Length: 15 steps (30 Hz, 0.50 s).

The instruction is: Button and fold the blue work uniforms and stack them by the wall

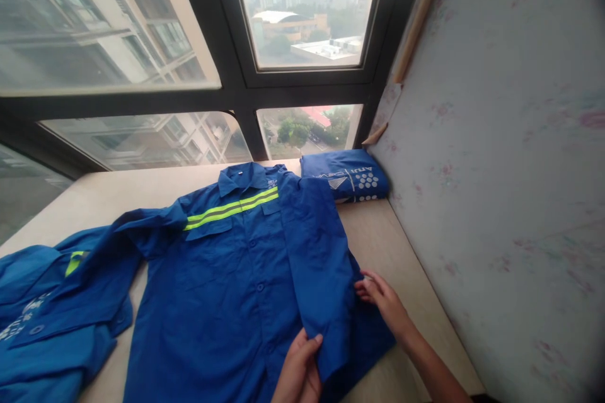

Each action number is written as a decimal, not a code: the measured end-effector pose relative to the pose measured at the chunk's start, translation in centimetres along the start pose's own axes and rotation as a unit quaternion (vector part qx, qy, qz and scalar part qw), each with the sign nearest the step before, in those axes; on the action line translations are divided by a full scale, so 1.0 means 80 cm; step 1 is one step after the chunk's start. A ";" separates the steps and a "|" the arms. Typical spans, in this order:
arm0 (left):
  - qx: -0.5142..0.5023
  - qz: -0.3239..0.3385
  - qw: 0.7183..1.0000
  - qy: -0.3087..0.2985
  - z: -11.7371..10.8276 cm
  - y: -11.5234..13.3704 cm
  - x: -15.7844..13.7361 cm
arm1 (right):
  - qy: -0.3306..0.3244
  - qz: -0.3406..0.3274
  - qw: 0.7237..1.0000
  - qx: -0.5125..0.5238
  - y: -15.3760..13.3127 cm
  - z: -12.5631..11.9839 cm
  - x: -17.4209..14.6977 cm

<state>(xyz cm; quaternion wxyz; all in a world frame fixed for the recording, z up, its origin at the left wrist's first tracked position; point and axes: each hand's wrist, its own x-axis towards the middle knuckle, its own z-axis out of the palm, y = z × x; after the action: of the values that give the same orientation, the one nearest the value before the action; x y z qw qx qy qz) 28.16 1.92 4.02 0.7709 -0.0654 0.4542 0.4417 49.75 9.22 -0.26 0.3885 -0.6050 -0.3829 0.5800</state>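
A blue work jacket [212, 289] with a yellow-and-grey reflective band lies front up, its collar toward the window. One sleeve [316, 264] is folded down over its front, on the right side. Near the cuff, my left hand [301, 368] is closed on this sleeve, thumb on top and some fingers hidden beneath. My right hand [382, 299] is at the jacket's right side edge, with its fingers curled and closed on the fabric there. The jacket's other sleeve [155, 227] stretches out to the left.
A second blue garment [42, 321] with white lettering lies bunched at the left, touching the outstretched sleeve. At the back right, a folded blue bundle [347, 173] with white print rests against the wall [496, 201]. Dark-framed windows [236, 88] border the pale ledge [416, 264].
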 end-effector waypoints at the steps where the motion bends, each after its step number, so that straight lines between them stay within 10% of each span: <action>1: 0.002 -0.003 1.000 0.001 0.007 0.005 -0.007 | -0.018 0.018 1.000 0.012 0.001 0.003 -0.011; 6: 0.019 -0.012 1.000 -0.012 0.029 0.021 -0.026 | -0.063 0.084 0.993 0.061 -0.022 0.028 -0.032; 15: 0.113 0.015 0.993 -0.041 -0.007 -0.027 -0.013 | -0.072 -0.008 0.997 -0.023 -0.016 -0.007 -0.051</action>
<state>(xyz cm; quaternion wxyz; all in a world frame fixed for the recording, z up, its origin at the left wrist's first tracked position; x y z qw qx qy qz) 29.20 -0.32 3.84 0.7848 0.0469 0.4700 0.4012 50.19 5.95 2.57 0.3511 -0.5673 -0.4279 0.6098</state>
